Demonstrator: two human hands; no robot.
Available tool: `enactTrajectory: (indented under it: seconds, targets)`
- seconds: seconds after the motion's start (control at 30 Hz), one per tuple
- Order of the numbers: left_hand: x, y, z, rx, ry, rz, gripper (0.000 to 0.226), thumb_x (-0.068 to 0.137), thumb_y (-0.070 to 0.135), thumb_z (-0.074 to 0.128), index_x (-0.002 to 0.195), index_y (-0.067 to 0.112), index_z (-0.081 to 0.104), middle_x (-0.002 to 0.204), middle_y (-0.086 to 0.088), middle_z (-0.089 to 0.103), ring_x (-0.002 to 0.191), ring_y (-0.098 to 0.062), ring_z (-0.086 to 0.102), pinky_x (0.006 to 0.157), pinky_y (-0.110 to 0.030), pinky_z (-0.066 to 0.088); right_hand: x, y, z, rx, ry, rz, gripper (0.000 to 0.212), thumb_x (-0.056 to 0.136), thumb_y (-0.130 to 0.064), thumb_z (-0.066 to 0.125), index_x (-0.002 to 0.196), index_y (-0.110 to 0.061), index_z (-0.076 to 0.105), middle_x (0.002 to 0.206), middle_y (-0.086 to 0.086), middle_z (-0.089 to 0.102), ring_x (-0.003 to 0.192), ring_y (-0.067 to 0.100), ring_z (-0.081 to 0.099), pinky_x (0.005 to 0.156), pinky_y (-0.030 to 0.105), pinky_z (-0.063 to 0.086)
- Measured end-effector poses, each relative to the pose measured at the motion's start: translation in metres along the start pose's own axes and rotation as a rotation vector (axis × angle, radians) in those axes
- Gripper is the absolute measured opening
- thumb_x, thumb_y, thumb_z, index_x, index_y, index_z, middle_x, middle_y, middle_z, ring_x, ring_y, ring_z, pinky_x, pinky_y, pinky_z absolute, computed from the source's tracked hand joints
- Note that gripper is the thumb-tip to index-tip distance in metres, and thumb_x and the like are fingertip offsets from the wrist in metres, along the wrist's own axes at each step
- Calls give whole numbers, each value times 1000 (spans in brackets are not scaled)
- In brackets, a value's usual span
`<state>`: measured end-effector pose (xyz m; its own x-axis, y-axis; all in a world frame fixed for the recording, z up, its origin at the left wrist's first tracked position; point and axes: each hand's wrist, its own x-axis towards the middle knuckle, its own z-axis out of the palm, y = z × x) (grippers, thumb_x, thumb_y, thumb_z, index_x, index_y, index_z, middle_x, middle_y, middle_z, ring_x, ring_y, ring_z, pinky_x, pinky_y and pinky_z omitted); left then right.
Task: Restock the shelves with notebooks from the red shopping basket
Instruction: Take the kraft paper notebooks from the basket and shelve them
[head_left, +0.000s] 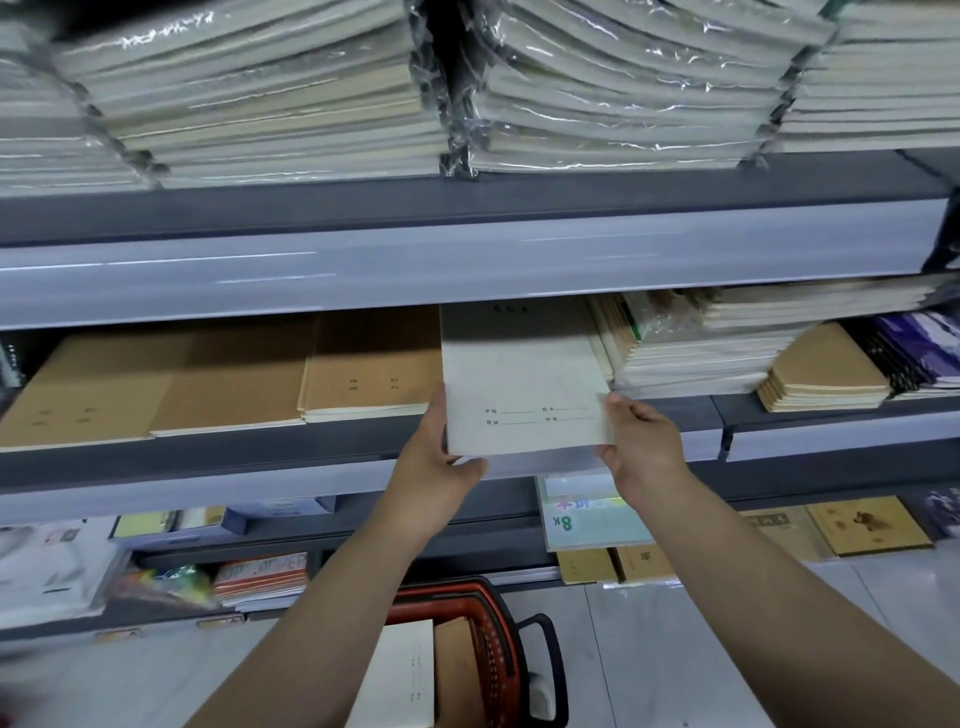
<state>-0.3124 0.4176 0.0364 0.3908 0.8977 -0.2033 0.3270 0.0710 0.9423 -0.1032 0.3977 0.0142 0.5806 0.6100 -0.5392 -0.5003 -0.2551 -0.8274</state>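
Item: one pale notebook (524, 379), held at the middle shelf (311, 447), long axis running 12 to 6, far end already under the upper shelf's lip, near end overhanging the edge toward me. It lay at 12 o'clock from both hands, each about equally near. My left hand (441, 457) pinched the near left corner, thumb beneath; my right hand (641, 447) gripped the near right corner. Both arms reached forward and up. Brown notebooks (371, 364) sat at its 9 o'clock, a white stack (691, 358) at 3. Red basket (488, 623) at 6 o'clock below, with more notebooks inside.
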Motion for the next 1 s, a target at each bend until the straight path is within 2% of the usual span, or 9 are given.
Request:
enactTrajectory:
  seconds: [0.13,0.3,0.47,0.57,0.63,0.7,0.77,0.83,1.0]
  targets:
    - [8,-3,6,-2,76,-17,67,94,-2,51,148,34,35,127,21,61,101,-2,65,72,-4,47,2,-9,3,250,-70,104,7,97,-16,58,98,-12,64,99,4,70,87,13,67,68,25,56]
    - [23,-5,14,-35,126,-63,68,97,3,52,153,33,27,125,32,56,106,1,65,71,-1,45,8,-14,7,396,-147,214,14,91,-4,64,104,-6,65,100,8,72,87,15,69,66,23,60]
    - [31,-8,19,-2,222,-51,61,96,4,55,151,24,34,104,38,63,89,10,63,68,0,44,10,-6,10,-15,-284,270,12,90,-5,65,102,-6,63,87,7,64,79,18,62,64,30,55]
    - [31,-5,23,-38,283,-33,61,95,2,56,150,21,36,129,23,58,94,19,58,80,2,42,11,-5,11,-129,-333,294,8,92,-14,65,98,-8,63,80,5,61,72,16,61,56,26,54]
    - [36,-2,22,-48,318,-41,62,95,0,56,149,20,35,135,20,47,98,8,61,83,3,41,14,-7,14,-170,-345,275,6,93,-16,64,94,-10,64,78,4,63,68,14,61,56,25,54]
    - [45,-3,19,-18,322,-37,56,94,-3,54,144,21,45,129,24,50,107,-5,60,91,-7,46,17,-11,16,-205,-340,250,8,93,-16,63,93,-9,64,79,4,66,68,13,63,55,24,54]
    - [53,-7,16,25,299,-24,53,92,-3,52,140,20,52,133,15,56,119,-12,58,105,-32,47,20,-14,19,-241,-340,241,11,93,-19,64,95,-9,66,79,3,70,68,12,67,55,22,53]
    - [56,-7,15,24,291,-25,54,92,-1,52,142,18,50,140,5,54,124,-13,55,108,-40,44,22,-16,21,-266,-352,248,12,93,-22,63,96,-11,66,80,3,72,69,11,69,55,21,52]
    - [55,-5,19,-69,299,-57,57,97,-2,53,149,16,40,136,16,53,113,1,58,94,-16,49,30,-18,25,-263,-382,263,15,92,-26,64,95,-11,65,84,5,72,72,11,71,59,20,54]
